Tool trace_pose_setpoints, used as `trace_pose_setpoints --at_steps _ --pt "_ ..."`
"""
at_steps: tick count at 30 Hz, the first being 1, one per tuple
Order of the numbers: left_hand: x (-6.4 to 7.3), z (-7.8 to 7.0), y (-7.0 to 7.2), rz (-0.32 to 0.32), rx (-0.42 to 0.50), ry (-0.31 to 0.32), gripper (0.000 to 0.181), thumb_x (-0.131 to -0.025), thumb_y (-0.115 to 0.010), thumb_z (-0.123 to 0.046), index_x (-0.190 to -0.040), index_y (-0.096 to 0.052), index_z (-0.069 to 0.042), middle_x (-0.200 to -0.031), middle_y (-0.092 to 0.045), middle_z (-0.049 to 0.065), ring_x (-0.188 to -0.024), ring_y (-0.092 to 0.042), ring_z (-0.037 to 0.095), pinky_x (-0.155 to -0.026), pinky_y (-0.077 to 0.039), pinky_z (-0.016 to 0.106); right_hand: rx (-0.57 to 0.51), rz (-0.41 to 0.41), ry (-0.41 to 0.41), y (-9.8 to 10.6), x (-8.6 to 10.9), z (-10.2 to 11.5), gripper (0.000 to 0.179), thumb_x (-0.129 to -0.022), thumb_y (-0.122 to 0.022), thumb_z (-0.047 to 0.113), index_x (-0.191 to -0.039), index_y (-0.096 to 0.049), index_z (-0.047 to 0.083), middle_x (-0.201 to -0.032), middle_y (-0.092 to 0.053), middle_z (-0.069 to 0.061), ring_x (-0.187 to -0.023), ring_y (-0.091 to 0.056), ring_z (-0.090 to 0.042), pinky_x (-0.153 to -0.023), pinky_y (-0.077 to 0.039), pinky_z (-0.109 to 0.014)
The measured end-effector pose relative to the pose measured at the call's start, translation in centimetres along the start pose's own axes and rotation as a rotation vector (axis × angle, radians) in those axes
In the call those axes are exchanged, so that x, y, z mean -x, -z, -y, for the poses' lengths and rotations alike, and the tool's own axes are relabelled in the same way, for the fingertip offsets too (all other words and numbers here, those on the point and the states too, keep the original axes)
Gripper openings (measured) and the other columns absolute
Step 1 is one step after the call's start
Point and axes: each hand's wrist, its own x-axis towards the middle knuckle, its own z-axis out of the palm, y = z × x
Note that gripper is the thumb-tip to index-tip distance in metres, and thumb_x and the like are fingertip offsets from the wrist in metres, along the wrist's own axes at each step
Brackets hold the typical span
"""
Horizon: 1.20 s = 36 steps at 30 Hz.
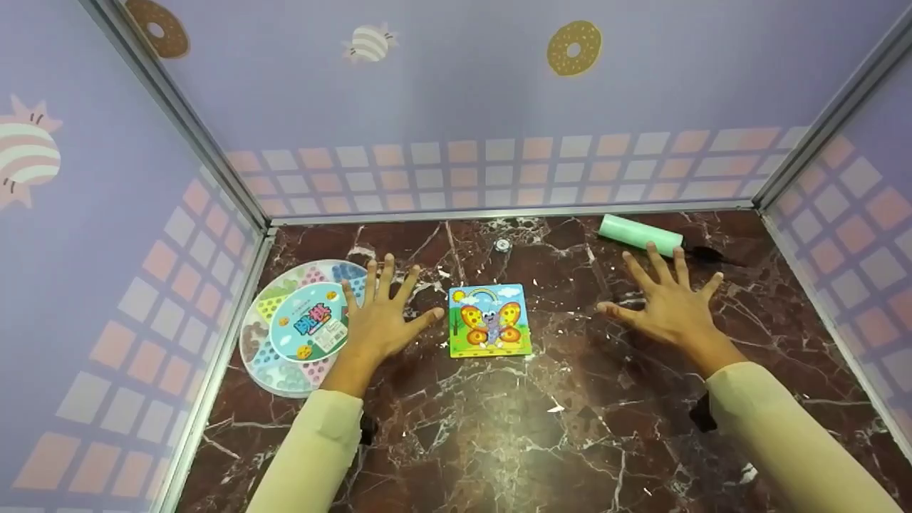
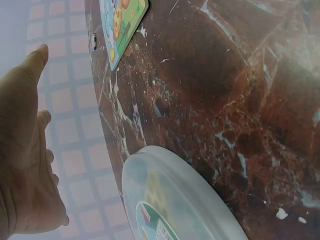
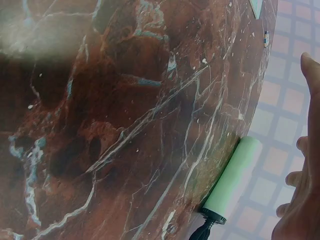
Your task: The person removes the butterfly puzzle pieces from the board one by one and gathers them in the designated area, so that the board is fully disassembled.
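My left hand (image 1: pixel 382 322) is spread with straight fingers above the table, overlapping the right side of a round clear case (image 1: pixel 255 356) in the head view. That case has a teal label and colourful beads in wedge compartments. My right hand (image 1: pixel 673 310) is likewise spread, holding nothing, with its fingertips near a mint-green hand pump (image 1: pixel 640 234) that has a black end. Between the hands lies a square butterfly picture puzzle (image 1: pixel 489 320), flat on the marble. In the left wrist view the case (image 2: pixel 175 200) sits below the hand and the puzzle (image 2: pixel 122 25) beyond it.
A small round silvery item (image 1: pixel 503 245) lies behind the puzzle. The dark red marble table (image 1: pixel 484 434) is enclosed by purple panels (image 1: pixel 470 92) with candy and doughnut prints. Metal rails (image 1: pixel 513 213) run along the panel bases.
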Motion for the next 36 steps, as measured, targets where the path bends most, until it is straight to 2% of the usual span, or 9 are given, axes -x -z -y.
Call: trace_pose_setpoints --at_steps 2,5,12,21,28,36 --pt "0.0 -0.1 -0.2 -0.002 0.004 0.001 0.096 -0.100 -0.045 -0.087 -0.177 -0.012 -0.040 -0.188 0.003 0.011 -0.173 0.013 0.039 -0.131 0.010 0.079 0.000 -0.009 0.005 0.0 -0.1 0.3 0.108 -0.096 -0.048 0.090 -0.179 -0.008 0.035 -0.188 0.007 -0.008 -0.169 0.015 -0.053 -0.109 0.023 -0.093" --pt "0.0 -0.3 -0.5 0.005 0.013 -0.004 0.096 -0.100 -0.046 -0.085 -0.178 -0.012 -0.040 -0.188 0.005 0.011 -0.173 0.013 0.040 -0.131 0.011 0.079 -0.002 -0.025 0.012 0.0 -0.3 0.7 0.108 -0.095 -0.049 0.091 -0.179 -0.011 0.035 -0.188 0.003 -0.009 -0.170 0.008 -0.055 -0.109 0.021 -0.094" --pt "0.2 -0.9 -1.2 0.036 0.023 -0.019 0.095 -0.100 -0.045 -0.086 -0.178 -0.012 -0.040 -0.188 0.006 0.011 -0.173 0.009 0.042 -0.130 0.012 0.078 -0.019 -0.070 0.040 -0.4 -1.2 2.4 0.106 -0.095 -0.053 0.089 -0.177 -0.028 0.027 -0.187 -0.013 -0.012 -0.171 -0.005 -0.052 -0.115 0.014 -0.094" --pt "0.2 -2.1 -2.5 0.066 0.024 -0.058 0.096 -0.099 -0.046 -0.087 -0.178 -0.016 -0.041 -0.188 0.004 0.011 -0.174 0.005 0.042 -0.133 0.005 0.077 -0.014 -0.078 0.068 -1.1 -2.1 4.5 0.107 -0.094 -0.053 0.090 -0.177 -0.029 0.026 -0.187 -0.017 -0.010 -0.172 -0.009 -0.047 -0.119 0.012 -0.091" --pt "0.1 -2.8 -3.7 0.088 0.039 -0.093 0.090 -0.103 -0.051 -0.079 -0.178 -0.024 -0.036 -0.188 -0.008 0.015 -0.174 -0.003 0.044 -0.133 0.002 0.079 -0.025 -0.099 0.103 -1.9 -2.9 6.5 0.102 -0.094 -0.055 0.088 -0.172 -0.041 0.024 -0.182 -0.032 -0.015 -0.171 -0.018 -0.045 -0.121 0.006 -0.091" --pt "0.0 -3.9 -4.9 0.137 0.035 -0.109 0.083 -0.106 -0.049 -0.076 -0.176 -0.032 -0.034 -0.188 -0.007 0.014 -0.174 -0.002 0.043 -0.133 0.002 0.078 -0.026 -0.092 0.136 -2.8 -3.8 8.5 0.097 -0.095 -0.059 0.085 -0.170 -0.046 0.025 -0.178 -0.039 -0.013 -0.172 -0.020 -0.042 -0.122 0.002 -0.092"
